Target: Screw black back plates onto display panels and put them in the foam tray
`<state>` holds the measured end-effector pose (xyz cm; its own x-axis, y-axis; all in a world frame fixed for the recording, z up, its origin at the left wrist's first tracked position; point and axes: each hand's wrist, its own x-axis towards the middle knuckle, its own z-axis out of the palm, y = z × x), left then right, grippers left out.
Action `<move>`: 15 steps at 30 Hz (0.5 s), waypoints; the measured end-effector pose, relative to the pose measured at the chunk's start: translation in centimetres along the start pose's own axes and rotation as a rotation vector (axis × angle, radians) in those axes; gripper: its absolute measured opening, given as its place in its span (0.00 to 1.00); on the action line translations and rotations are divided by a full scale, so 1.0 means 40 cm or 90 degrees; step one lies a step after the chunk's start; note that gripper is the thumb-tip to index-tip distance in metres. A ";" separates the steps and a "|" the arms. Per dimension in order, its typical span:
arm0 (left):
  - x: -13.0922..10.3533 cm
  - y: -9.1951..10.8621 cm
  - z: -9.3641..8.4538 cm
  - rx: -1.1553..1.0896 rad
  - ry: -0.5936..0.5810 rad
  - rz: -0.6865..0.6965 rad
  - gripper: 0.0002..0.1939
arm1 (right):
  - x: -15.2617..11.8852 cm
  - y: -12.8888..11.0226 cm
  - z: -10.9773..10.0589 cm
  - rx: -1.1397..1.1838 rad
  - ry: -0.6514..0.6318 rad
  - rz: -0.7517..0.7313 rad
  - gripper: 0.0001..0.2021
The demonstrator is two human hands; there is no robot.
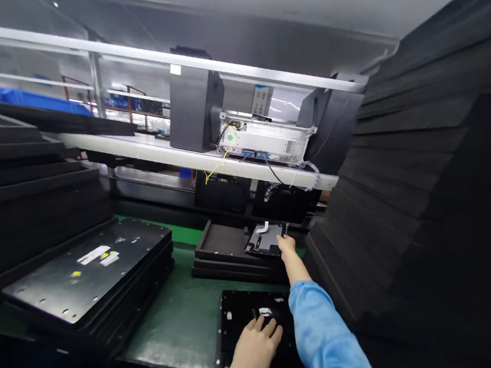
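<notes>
My right hand (pixel 286 243) is stretched forward, its fingers closed on the right edge of a thin dark display-like panel (pixel 268 241) with a grey back and a white ribbon strip. That panel lies tilted over the right part of a shallow black foam tray (pixel 225 241), the top one of a small stack. Nearer to me, my left hand (pixel 258 342) rests over a flat black plate (pixel 240 306) with white labels and small studs. Its fingers are bent and spread apart, with nothing visible held; my palm's underside is hidden.
Stacked black plates (pixel 118 265) stand at left on the green mat (pixel 176 323), with foam trays (pixel 27 216) behind them. A tall foam stack (pixel 402 192) borders the right. Above the bench, a shelf (pixel 159 152) carries a white metal unit (pixel 267 138) with cables.
</notes>
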<state>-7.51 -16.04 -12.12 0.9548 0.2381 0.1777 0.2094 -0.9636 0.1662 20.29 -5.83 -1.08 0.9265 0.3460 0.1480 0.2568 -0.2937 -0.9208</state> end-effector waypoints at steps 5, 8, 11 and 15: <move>-0.036 -0.035 0.140 0.045 0.122 0.040 0.33 | 0.084 0.014 0.008 -0.108 -0.023 0.058 0.13; -0.051 -0.063 0.207 0.090 0.186 0.091 0.38 | 0.120 0.002 0.005 -0.149 -0.051 0.057 0.14; -0.057 -0.079 0.256 0.141 0.298 0.150 0.41 | 0.136 -0.001 0.006 -0.179 -0.084 0.054 0.14; -0.062 -0.053 0.241 0.105 0.474 0.100 0.14 | 0.130 -0.003 0.002 -0.203 -0.094 0.043 0.15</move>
<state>-8.29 -15.77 -22.25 0.5949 0.0593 0.8016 0.1673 -0.9846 -0.0513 25.07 -3.92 -0.24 0.9005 0.4345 0.0161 0.2912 -0.5753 -0.7643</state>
